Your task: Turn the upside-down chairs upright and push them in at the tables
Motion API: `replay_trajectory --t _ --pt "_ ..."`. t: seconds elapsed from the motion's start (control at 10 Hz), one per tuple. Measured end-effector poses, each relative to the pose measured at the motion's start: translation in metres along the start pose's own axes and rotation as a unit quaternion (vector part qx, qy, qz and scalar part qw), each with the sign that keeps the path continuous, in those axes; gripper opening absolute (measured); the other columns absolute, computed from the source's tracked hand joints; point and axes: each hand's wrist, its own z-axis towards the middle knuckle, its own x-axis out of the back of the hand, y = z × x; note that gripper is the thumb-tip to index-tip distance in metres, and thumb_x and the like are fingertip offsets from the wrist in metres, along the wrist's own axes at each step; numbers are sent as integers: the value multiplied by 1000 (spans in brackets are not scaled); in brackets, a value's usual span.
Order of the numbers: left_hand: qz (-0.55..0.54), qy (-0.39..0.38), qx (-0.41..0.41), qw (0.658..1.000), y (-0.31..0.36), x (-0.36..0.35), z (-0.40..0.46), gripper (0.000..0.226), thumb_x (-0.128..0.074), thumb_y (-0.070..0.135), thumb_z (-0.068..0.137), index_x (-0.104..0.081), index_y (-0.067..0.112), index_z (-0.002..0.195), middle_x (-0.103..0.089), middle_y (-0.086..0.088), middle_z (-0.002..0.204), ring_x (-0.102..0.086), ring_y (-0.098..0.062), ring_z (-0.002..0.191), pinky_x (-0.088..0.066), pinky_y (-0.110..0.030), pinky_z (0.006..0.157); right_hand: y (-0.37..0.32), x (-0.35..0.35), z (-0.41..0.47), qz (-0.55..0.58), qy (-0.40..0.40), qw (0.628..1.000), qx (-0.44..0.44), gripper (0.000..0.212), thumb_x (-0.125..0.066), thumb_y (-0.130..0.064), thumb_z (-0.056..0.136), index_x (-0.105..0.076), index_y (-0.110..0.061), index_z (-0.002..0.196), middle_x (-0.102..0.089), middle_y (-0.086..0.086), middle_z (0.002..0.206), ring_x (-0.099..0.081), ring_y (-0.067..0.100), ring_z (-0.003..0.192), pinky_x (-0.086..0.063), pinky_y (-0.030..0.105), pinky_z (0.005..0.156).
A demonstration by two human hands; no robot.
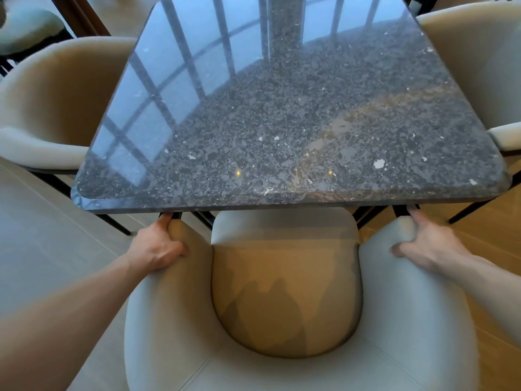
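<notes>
**Both hands on the armrests of an upright chair at the table's near edge**

A cream upholstered chair (pixel 284 292) stands upright below the camera, its seat facing the dark speckled stone table (pixel 282 122); the front of the seat cushion lies just under the table's near edge, so that edge hides how far the seat reaches beneath. The chair's backrest curves round the bottom of the picture and is cut off by the lower border; its legs are hidden, apart from short dark stubs of frame showing just under the tabletop by each armrest tip.

The left hand (pixel 158 246) is clamped on the front end of the left armrest, thumb on the inner face, fingers curled over the outer side; the fingertips go out of sight behind the padding and beneath the table edge. The right hand (pixel 425 241) grips the front end of the right armrest the same way, thumb inside, fingers wrapped over the top and outside; both forearms run off the lower corners.

A second cream chair (pixel 50 108) sits upright at the table's left side, a third (pixel 479 66) at the right, each partly covered by the tabletop and cropped by the border. At top left a further seat (pixel 25 26) is blurred, too indistinct to tell its posture. Window reflections wash over the tabletop's far half.
</notes>
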Motion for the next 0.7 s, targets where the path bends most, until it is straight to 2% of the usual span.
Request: replay_trajectory --t 0.2,0.3,0.4,0.5,0.6,0.7 --pt "6 0 -8 1000 4 0 2 111 -83 46 65 -25 42 159 -59 -5 97 -60 -31 87 -56 -35 74 -1 3 9 -8 2 1000 8 114 -85 -45 67 -21 -39 161 -65 23 121 -64 43 100 -55 39 79" --pt "-12 -10 -2 1000 2 0 1 114 -85 56 65 -21 43 159 -59 -5 99 -58 -29 87 -53 -33 73 -2 4 8 -4 -6 1000 5 119 -86 -52 67 -17 -37 163 -62 23 132 -62 44 111 -55 39 84" --pt "-25 -13 3 1000 5 5 2 113 -83 66 67 -23 38 159 -65 -13 113 -61 -36 102 -55 -37 82 -1 9 8 17 -21 1000 -3 121 -84 -58 70 -14 -33 166 -58 20 144 -58 43 124 -51 39 94" --pt "5 6 -11 1000 7 8 1 106 -78 70 70 -29 30 156 -63 -23 124 -53 -43 124 -55 -47 95 1 15 6 8 -30 1000 1 123 -82 -64 71 -12 -30 167 -51 21 152 -52 41 134 -48 39 101" --pt "10 12 -12 1000 14 17 -9 97 -76 69 74 -39 25 152 -60 -24 128 -49 -41 128 -53 -46 98 5 24 -4 10 -32 999 -9 125 -79 -68 71 -6 -34 167 -45 24 155 -49 42 137 -47 39 103" --pt "3 16 1 1000 20 27 -24 87 -72 66 78 -48 21 149 -53 -25 134 -54 -37 119 -52 -41 94 3 36 -18 14 -28 999 -9 123 -76 -72 72 -5 -37 166 -38 27 156 -44 41 140 -44 40 103"
